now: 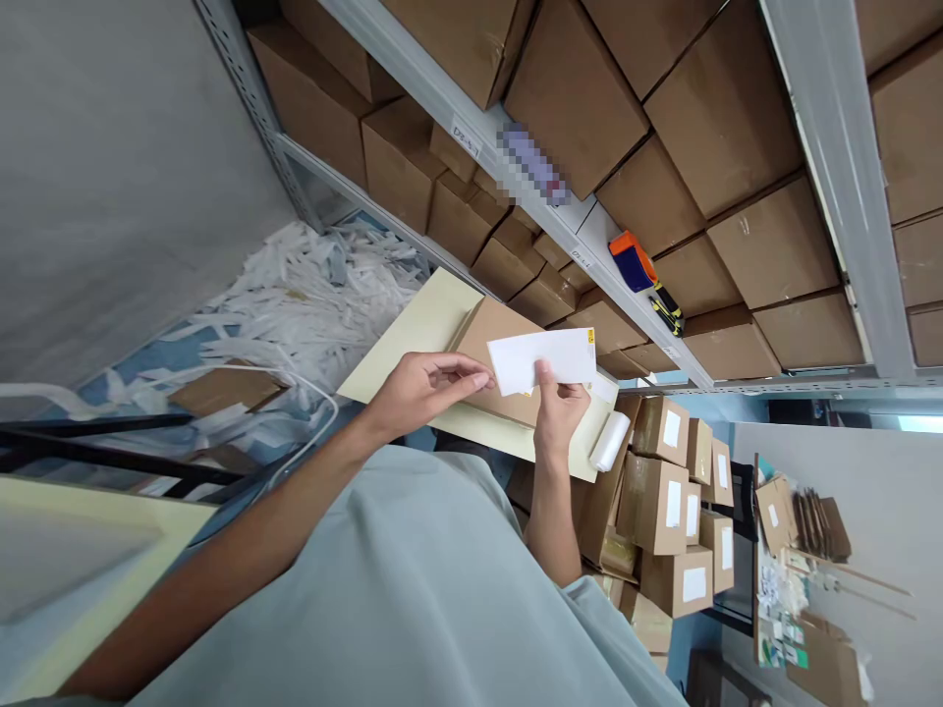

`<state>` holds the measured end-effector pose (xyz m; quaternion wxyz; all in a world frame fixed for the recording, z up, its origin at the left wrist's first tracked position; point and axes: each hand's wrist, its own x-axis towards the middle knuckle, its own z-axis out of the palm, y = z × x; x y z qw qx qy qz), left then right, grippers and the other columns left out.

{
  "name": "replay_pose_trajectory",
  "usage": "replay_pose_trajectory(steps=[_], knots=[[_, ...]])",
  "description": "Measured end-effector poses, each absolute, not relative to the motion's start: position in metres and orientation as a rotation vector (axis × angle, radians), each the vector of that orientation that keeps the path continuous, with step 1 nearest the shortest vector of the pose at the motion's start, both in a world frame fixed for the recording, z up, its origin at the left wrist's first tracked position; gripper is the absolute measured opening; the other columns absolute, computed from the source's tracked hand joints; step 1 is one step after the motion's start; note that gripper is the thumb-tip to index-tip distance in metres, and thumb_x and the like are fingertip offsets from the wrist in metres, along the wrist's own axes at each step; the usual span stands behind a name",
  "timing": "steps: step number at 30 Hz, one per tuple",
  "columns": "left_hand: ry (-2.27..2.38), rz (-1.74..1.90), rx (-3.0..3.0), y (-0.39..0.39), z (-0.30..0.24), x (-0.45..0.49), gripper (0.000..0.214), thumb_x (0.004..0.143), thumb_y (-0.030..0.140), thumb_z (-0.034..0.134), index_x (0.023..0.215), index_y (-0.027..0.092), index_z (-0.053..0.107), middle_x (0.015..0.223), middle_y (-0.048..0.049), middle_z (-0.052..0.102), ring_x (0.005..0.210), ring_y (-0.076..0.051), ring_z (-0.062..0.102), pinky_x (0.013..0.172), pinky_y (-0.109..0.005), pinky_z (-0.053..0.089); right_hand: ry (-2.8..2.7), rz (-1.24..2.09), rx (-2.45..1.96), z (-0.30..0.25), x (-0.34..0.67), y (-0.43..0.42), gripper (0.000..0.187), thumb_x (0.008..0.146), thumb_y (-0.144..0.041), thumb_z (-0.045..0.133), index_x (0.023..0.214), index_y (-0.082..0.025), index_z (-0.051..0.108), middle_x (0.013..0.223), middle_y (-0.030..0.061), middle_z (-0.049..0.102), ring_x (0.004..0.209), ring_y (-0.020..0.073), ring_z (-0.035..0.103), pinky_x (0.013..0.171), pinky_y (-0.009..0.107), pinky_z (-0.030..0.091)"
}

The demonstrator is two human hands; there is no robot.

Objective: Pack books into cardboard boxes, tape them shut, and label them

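Observation:
A white label sheet (543, 358) is held up between both hands. My left hand (423, 388) pinches its left edge with fingers pressed together. My right hand (558, 412) grips it from below, thumb on the front of the sheet. Just behind the sheet lies a small brown cardboard box (486, 339) on a pale yellow board (419, 329). A white roll of labels (610, 442) rests at the right edge of that board.
Metal shelves (471, 118) packed with brown cartons fill the top; an orange-and-blue tool (634, 260) lies on a shelf ledge. A heap of white paper strips (309, 295) covers the floor at left. Stacked labelled boxes (674, 511) stand at right, beside a grey table (884, 511) with flat cardboard.

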<state>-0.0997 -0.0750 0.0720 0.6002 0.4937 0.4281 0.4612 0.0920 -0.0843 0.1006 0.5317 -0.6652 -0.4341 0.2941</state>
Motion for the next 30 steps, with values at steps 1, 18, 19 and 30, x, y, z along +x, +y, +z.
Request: replay_pose_trajectory(steps=[1, 18, 19, 30], knots=[[0.972, 1.038, 1.164, -0.077, 0.073, -0.099, 0.048, 0.083, 0.068, 0.083, 0.091, 0.022, 0.086, 0.094, -0.0094, 0.086, 0.089, -0.027, 0.081, 0.087, -0.035, 0.068, -1.03, 0.681, -1.581, 0.102, 0.09, -0.085, 0.059, 0.086, -0.066, 0.085, 0.11, -0.012, 0.088, 0.114, 0.0147, 0.087, 0.117, 0.0334, 0.079, 0.109, 0.05, 0.065], [1.019, 1.018, 1.245, -0.087, 0.078, -0.087, 0.044, 0.079, 0.068, 0.082, 0.081, 0.024, 0.084, 0.082, -0.0057, 0.083, 0.077, -0.023, 0.075, 0.075, -0.03, 0.064, -1.002, 0.64, -1.576, 0.1, 0.081, -0.094, 0.059, 0.096, -0.064, 0.075, 0.118, -0.011, 0.085, 0.121, 0.0154, 0.085, 0.123, 0.032, 0.078, 0.113, 0.05, 0.064], [1.011, 1.012, 1.245, -0.088, 0.078, -0.087, 0.045, 0.079, 0.069, 0.082, 0.082, 0.023, 0.084, 0.083, -0.0062, 0.083, 0.077, -0.023, 0.075, 0.076, -0.031, 0.064, -0.988, 0.646, -1.574, 0.1, 0.082, -0.095, 0.058, 0.095, -0.064, 0.077, 0.117, -0.011, 0.085, 0.121, 0.0154, 0.085, 0.124, 0.0323, 0.078, 0.112, 0.05, 0.064], [0.992, 1.01, 1.256, -0.094, 0.08, -0.078, 0.049, 0.081, 0.072, 0.08, 0.083, 0.024, 0.082, 0.084, -0.0063, 0.083, 0.08, -0.024, 0.077, 0.077, -0.031, 0.065, -0.95, 0.648, -1.557, 0.097, 0.091, -0.103, 0.056, 0.094, -0.063, 0.079, 0.112, -0.01, 0.085, 0.121, 0.016, 0.085, 0.122, 0.0319, 0.079, 0.111, 0.048, 0.065]])
